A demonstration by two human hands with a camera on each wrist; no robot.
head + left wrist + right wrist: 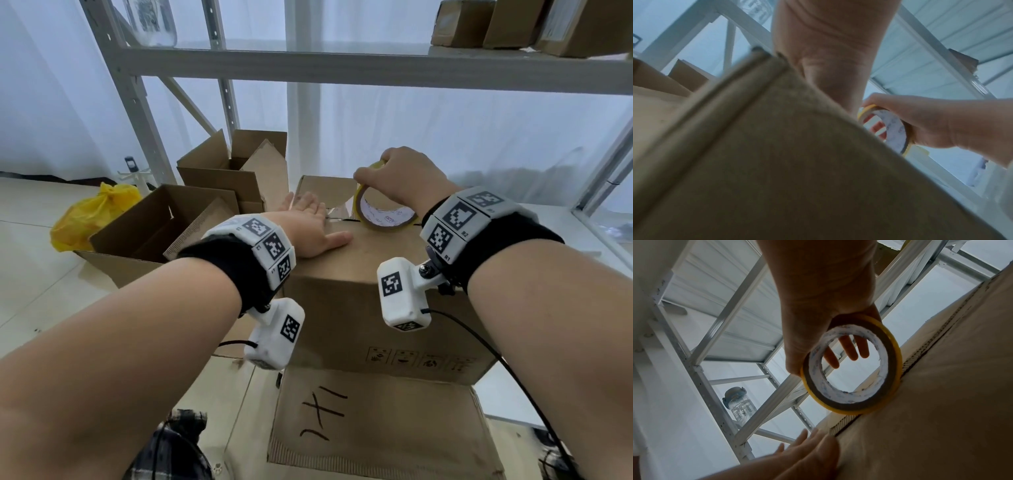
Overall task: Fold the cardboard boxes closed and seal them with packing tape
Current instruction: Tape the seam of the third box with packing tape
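A closed brown cardboard box (346, 301) stands in front of me on top of another box marked in black pen. My left hand (308, 222) lies flat with straight fingers on the box top, pressing the flaps beside the centre seam (908, 368). My right hand (400, 178) grips a yellow-rimmed roll of packing tape (383, 214) upright on the seam, thumb outside and fingers behind the ring (853, 368). The left wrist view shows the box top (777, 162), my palm (830, 48) and the tape roll (888, 131) to the right.
Two open cardboard boxes (161, 229) (236, 168) sit behind and to the left. A yellow plastic bag (92, 212) lies on the floor further left. A grey metal shelf rack (342, 65) stands over the work, with boxes (513, 24) on its shelf and a bottle (740, 405).
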